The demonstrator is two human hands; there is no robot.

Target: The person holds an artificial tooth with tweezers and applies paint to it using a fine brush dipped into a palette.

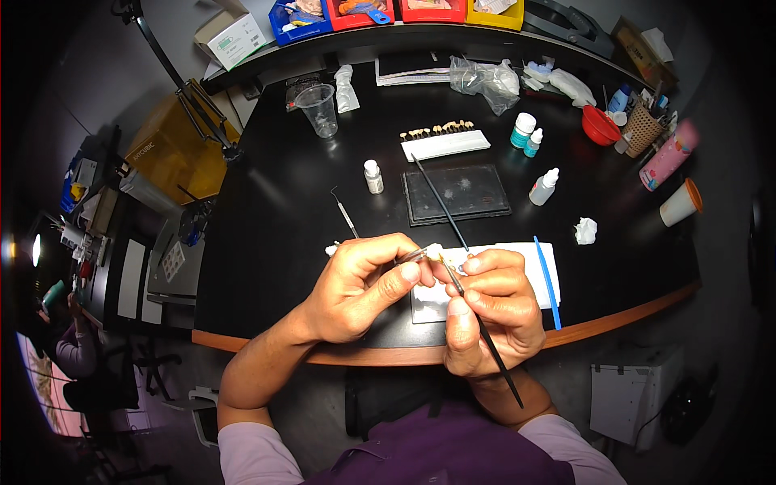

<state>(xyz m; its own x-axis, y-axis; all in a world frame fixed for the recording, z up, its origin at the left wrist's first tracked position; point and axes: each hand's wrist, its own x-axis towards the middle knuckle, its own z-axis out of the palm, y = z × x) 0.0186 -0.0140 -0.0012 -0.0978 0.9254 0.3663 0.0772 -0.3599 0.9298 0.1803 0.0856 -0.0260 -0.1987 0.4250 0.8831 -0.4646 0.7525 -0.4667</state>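
Observation:
My left hand (364,287) is closed on a small metal holder (411,257) with a small whitish piece (434,250) at its end. My right hand (497,315) grips a slim dark brush (502,366), its tip against or very near that piece. Beneath both hands lie white paper sheets (527,267) and a flat slab (427,311), partly hidden. A blue stick (548,284) rests on the paper. Beyond are a metal probe (347,217) and a long dark brush (432,187) lying across a black plate (477,206).
A small bottle (373,178), dropper bottle (543,187), tooth shade guide (444,144), plastic cup (322,113), red bowl (600,128), orange-rimmed cup (677,206) and crumpled tissue (584,230) stand or lie around the desk. A lamp arm (210,121) is left. A co-worker (77,347) sits far left.

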